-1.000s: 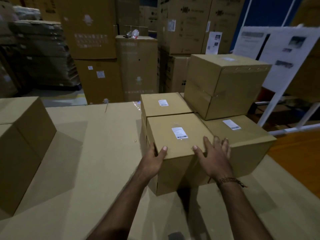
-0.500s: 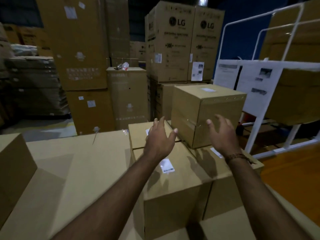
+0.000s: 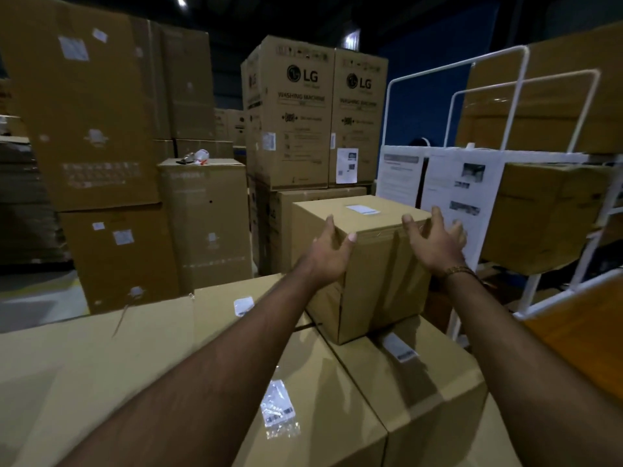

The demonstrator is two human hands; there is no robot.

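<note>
**Picking up the top box: where to take hold?**

The cardboard-covered worktop carries two lower boxes. The box sits on top of them, corner toward me. It's sealed corrugated, so the walls are stiff and the faces smooth and a bit slippery. I'd guess medium weight.

Left hand lies on the left face by the near corner, fingers spread and released. Right hand is at the top right edge, fingers splayed, grasping nothing. I can't tell if it touches.

I'd squeeze opposite faces low down or hook the bottom edges. The label on top gives no grip.
</note>
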